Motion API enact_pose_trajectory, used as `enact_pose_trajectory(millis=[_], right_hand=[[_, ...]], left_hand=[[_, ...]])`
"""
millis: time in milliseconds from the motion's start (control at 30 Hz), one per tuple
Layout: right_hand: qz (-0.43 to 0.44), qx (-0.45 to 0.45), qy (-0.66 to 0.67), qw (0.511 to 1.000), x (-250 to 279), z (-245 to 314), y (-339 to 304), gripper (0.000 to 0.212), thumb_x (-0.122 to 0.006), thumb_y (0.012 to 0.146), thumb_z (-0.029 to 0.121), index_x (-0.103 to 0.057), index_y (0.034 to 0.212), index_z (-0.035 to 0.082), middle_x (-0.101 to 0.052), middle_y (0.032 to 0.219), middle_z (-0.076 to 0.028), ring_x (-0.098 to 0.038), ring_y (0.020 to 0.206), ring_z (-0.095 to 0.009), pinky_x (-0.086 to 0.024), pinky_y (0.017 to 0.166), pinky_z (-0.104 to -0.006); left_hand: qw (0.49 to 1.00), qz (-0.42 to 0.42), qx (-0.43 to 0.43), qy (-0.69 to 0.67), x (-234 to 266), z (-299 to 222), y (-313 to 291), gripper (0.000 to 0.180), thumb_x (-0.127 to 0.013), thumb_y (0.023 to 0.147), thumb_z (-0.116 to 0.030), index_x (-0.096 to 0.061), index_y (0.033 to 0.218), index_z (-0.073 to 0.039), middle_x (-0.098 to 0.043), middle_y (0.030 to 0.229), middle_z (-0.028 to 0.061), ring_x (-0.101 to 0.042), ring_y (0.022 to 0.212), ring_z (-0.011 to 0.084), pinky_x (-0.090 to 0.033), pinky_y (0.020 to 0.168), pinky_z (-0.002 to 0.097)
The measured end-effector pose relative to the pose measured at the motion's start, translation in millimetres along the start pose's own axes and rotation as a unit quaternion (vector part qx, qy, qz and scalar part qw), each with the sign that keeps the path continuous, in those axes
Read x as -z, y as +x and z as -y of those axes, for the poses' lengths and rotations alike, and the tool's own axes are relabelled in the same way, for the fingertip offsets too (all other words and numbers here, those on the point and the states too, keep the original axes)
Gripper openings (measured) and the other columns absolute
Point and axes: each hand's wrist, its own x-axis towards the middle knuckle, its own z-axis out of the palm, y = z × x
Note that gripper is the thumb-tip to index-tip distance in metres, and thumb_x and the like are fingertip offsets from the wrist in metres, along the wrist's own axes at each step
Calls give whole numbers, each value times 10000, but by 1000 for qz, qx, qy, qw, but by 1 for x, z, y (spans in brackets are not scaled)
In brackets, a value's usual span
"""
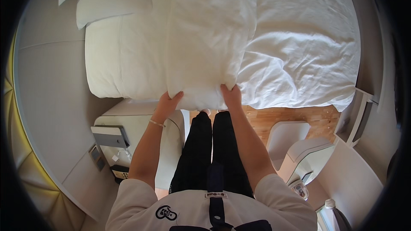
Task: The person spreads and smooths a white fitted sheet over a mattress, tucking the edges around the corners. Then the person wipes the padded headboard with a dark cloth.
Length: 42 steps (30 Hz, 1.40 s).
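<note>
A thick white duvet [205, 38] is folded back in a broad band across the bed, its near end at the side of the bed facing me. With my left hand [169, 104] I grip the left corner of that end, thumb on top and fingers tucked out of sight. My right hand [231, 96] pinches the right corner in the same way. Both arms reach straight forward. A smooth white sheet [102, 55] covers the bed to the left of the fold, while wrinkled white bedding [295, 64] spreads to the right.
White pillows [113, 2] lie at the upper left. Left of my legs stands a pale bedside table [165, 145] near a silver-and-white flat device [109, 136] and a dark phone [120, 172]. At right are a white chair [287, 139], a rounded desk [308, 152] and shelving [359, 117].
</note>
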Motion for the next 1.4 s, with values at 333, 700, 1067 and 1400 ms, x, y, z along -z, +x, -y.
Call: enact_pose_trajectory(millis=[333, 700, 1067, 1400], right_hand=[[-96, 128, -99, 982, -31, -37, 12, 345, -597, 822, 64, -493, 1146, 4, -543, 1132, -185, -532, 1021, -374, -441, 865, -447], [50, 365, -189, 910, -18, -6, -12, 540, -568, 879, 317, -434, 1378, 158, -313, 1489, -149, -292, 1374, -336, -230, 1115, -498], [-198, 164, -295, 920, 162, -135, 106, 631, -479, 912, 532, -325, 1467, 274, -181, 1571, -61, -105, 1451, -339, -60, 1142, -563], [-238, -176, 384, 875, 355, -293, 164, 685, -540, 929, 322, -189, 1503, 196, -320, 1475, -78, -346, 1313, -250, -311, 1030, -437]], left_hand=[[911, -195, 41, 362, 28, 23, 29, 347, -639, 846, -159, -556, 1156, -28, -596, 1137, 174, -578, 987, 323, -454, 822, 433], [812, -89, -226, 531, -131, 11, 6, 694, -670, 809, -280, -383, 1427, -145, -216, 1512, 237, -190, 1372, 500, -225, 1081, 579], [757, -24, -278, 591, -233, -30, 17, 754, -687, 806, -324, -341, 1463, -194, -143, 1547, 211, -162, 1374, 513, -215, 1080, 585], [734, 69, -379, 559, -459, -63, 15, 660, -695, 805, -273, -420, 1388, -132, -339, 1428, 161, -327, 1283, 430, -357, 988, 532]])
